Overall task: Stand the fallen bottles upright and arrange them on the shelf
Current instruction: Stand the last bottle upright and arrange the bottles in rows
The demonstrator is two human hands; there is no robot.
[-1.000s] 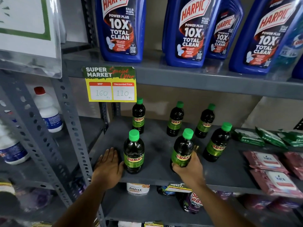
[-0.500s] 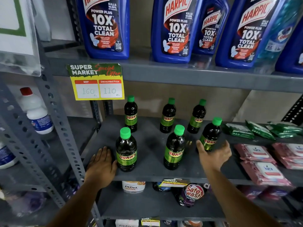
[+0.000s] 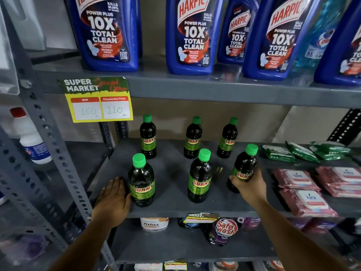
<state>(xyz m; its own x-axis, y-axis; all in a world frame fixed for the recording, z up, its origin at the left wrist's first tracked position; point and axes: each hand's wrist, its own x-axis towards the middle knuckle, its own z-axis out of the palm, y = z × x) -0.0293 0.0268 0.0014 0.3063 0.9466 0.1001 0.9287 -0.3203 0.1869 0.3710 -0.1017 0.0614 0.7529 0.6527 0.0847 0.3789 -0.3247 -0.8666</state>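
Nearest thing is the left hand [image 3: 113, 200], laid flat with fingers together on the front edge of the shelf [image 3: 172, 208], its thumb side just touching the front-left bottle [image 3: 141, 180]. Right of that bottle stands the front-middle one [image 3: 200, 177], and further right the right hand [image 3: 250, 184] is wrapped around the lower body of the front-right bottle [image 3: 244, 169], which leans a bit to the right (base hidden by the hand, so can't tell if it's fully down). My guess: this is the last one being lined up with the front row. I'd set it flat, square it with the two beside it, label facing out, then let go gently so it doesn't wobble. Behind the front-left bottle run three back bottles [image 3: 193, 137], all upright, so nothing looks fallen anymore. What's in the way: pink wipe packs [image 3: 304, 200] sit just right of the held bottle, green packs [image 3: 300, 152] behind them, so not much room that side. The price tag [image 3: 99, 100] hangs well above the front-left bottle.
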